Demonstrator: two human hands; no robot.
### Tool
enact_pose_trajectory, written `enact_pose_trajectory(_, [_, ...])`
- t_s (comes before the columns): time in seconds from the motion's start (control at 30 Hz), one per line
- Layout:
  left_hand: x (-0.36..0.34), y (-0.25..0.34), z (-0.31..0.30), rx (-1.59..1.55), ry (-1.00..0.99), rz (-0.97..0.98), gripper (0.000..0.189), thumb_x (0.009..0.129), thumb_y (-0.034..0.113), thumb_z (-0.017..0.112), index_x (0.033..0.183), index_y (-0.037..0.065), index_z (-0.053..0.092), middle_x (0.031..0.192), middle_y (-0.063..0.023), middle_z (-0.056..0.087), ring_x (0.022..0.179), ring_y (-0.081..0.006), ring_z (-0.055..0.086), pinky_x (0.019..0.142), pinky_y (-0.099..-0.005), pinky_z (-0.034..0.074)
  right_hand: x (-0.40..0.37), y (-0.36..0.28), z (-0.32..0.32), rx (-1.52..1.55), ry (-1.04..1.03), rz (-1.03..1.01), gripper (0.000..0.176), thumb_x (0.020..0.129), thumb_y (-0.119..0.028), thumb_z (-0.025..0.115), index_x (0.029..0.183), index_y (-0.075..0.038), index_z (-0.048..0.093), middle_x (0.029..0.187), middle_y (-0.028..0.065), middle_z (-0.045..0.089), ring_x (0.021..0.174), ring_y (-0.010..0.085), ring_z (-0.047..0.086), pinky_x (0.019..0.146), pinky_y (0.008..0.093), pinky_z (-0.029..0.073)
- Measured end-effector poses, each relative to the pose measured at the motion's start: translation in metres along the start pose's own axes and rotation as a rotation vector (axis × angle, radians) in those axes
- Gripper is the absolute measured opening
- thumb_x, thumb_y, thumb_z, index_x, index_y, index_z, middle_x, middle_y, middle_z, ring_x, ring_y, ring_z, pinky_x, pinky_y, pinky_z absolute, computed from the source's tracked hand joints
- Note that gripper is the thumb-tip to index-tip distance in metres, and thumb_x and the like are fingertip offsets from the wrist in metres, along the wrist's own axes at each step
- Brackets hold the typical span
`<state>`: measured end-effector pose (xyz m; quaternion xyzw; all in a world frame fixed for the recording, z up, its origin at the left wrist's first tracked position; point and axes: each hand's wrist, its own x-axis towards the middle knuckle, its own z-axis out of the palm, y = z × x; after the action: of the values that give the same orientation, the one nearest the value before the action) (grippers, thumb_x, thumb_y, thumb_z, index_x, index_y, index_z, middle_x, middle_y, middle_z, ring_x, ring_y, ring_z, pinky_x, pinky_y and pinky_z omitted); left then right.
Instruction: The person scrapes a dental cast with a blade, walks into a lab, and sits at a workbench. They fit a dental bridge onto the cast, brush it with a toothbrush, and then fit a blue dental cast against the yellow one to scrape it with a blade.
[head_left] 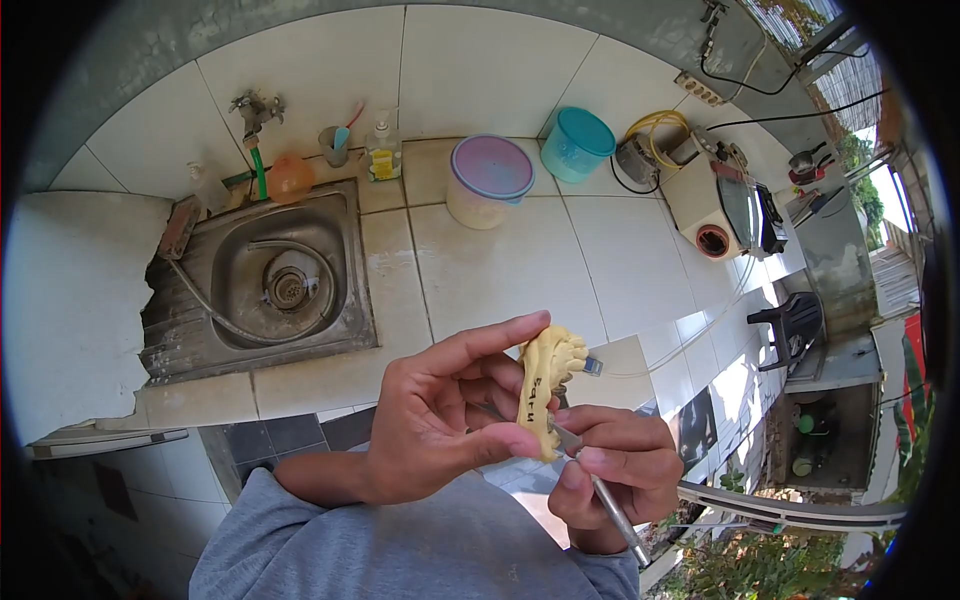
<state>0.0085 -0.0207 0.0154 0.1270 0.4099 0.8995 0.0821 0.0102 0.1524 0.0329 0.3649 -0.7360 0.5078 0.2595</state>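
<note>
Yellow dental stone, a cast of a row of teeth (548,385), stands on end between our two hands, held in the air just in front of the white tiled counter (500,270) and to the right of the steel sink (360,300). Our left hand (440,420) clamps it, thumb pressed to the lower part, forefinger stretched up to the top edge, the other fingers curled behind; black handwriting runs down the face turned toward us. Our right hand (615,470) closes thumb and fingers around a slim metal instrument (610,500), pen-fashion, its tip at the bottom end of the cast and seemingly touching it. The work looks to us like scraping or trimming at the base. We judge it goes best with short, light strokes directed away from the left thumb, which sits close to the blade. The right fingers are best braced against the left hand for control. Pressure belongs on the thick base rather than on the thin, brittle tooth shapes at the top. Turning the cast beats twisting the wrist. A lidded tub (487,180) and a teal container (577,143) stand well behind on the counter.
</note>
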Motion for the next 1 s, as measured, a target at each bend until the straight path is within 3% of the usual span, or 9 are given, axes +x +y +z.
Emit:
enact_pose_trajectory(0.8, [0.0024,-0.0019,0.0053,0.036,0.005,0.008,0.077,0.075,0.005,0.079,0.140,-0.002,0.037,0.103,-0.0113,0.062,0.092,-0.0136,0.063,0.084,-0.0256,0.056,-0.0039,0.0026,-0.0018,0.022,0.041,-0.019,0.025,0.082,-0.010,0.068,0.096,-0.001,0.049,0.077,0.0123,0.053,0.070,0.0275,0.067,0.064,0.0302,0.059])
enact_pose_trajectory(1.0, [0.0038,-0.0038,0.0052,0.046,-0.005,0.010,0.078,0.075,0.005,0.078,0.140,-0.003,0.036,0.103,-0.0115,0.062,0.091,-0.0137,0.063,0.084,-0.0258,0.056,-0.0027,0.0024,-0.0066,0.053,0.022,0.009,0.025,0.083,-0.009,0.067,0.096,0.000,0.048,0.076,0.0125,0.054,0.070,0.0266,0.067,0.068,0.0339,0.060])
